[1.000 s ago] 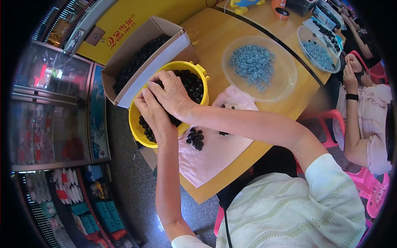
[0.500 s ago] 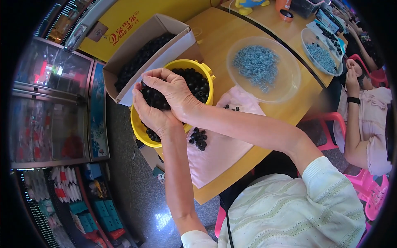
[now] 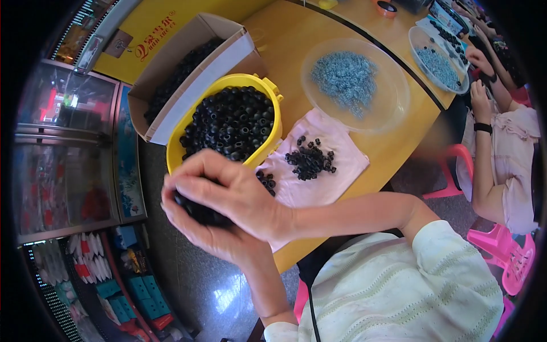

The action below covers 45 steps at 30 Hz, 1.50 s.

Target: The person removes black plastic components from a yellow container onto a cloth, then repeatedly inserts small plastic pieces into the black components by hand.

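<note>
My left hand (image 3: 199,235) is cupped palm up around a load of small black hollow plastic pieces (image 3: 200,214). Curled over it from the right, my right hand (image 3: 246,200) closes the same handful in between both palms. The pair is held just in front of the near rim of a yellow basin (image 3: 273,137) full of like pieces (image 3: 228,128). Beside the basin, a pink cloth (image 3: 347,162) carries a loose pile of black pieces (image 3: 310,161) and a smaller group partly hidden behind my right hand.
A cardboard box (image 3: 199,74) of black pieces stands behind the basin. Farther right on the wooden table (image 3: 285,34), a clear shallow tray (image 3: 390,108) holds light blue bits (image 3: 345,80). Another person (image 3: 493,142) sits at the right by a second tray (image 3: 413,40). Pink stools (image 3: 498,251) stand below.
Both cupped hands have come down and toward me, from over the basin to its near rim, still full of black pieces. The pile on the cloth now shows past my right forearm.
</note>
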Each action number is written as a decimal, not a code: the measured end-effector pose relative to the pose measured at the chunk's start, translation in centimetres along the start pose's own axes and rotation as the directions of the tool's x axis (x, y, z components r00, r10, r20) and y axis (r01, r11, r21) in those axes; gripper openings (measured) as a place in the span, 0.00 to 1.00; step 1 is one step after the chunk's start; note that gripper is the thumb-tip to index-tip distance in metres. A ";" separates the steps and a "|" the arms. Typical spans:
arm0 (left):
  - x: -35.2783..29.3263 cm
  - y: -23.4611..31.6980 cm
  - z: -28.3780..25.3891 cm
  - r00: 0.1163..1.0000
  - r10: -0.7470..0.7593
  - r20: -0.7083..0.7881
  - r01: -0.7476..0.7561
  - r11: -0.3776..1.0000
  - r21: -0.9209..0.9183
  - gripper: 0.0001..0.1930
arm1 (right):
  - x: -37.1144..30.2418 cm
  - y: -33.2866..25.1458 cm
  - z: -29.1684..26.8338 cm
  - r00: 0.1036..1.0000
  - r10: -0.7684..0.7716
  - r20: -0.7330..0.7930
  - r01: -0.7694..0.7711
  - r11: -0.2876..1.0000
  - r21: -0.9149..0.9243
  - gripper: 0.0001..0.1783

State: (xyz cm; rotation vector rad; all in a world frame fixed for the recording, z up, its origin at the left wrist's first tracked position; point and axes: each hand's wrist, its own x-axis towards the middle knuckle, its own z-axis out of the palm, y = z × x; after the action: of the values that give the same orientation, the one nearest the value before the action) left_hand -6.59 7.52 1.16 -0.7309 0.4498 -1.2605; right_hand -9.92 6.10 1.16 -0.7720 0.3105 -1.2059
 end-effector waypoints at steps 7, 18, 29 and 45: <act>-4.0 10.3 3.7 0.709 -0.184 -0.680 0.675 -0.102 0.731 0.16 | -7.4 4.0 -3.9 0.997 0.040 -0.071 -0.050 0.987 -0.151 0.08; -7.9 7.4 -6.7 0.841 0.534 0.087 0.207 -0.466 0.860 0.16 | -8.4 6.6 -7.5 0.993 -0.064 -0.103 0.007 0.876 -0.482 0.10; -7.5 7.1 -7.3 0.732 0.498 0.465 0.065 -0.730 0.680 0.18 | -8.1 6.6 -7.8 0.969 -0.228 -0.093 0.119 0.767 -0.631 0.09; -7.3 7.5 -7.1 0.769 0.481 0.422 -0.048 -0.614 0.788 0.27 | -7.8 6.2 -7.9 0.949 -0.309 -0.058 0.165 0.646 -0.745 0.13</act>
State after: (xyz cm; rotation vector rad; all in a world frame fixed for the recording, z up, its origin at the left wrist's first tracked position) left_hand -8.15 13.72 -9.74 1.3329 -0.4339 -0.4972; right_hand -13.00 11.21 -10.05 -1.4474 0.9128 -1.4116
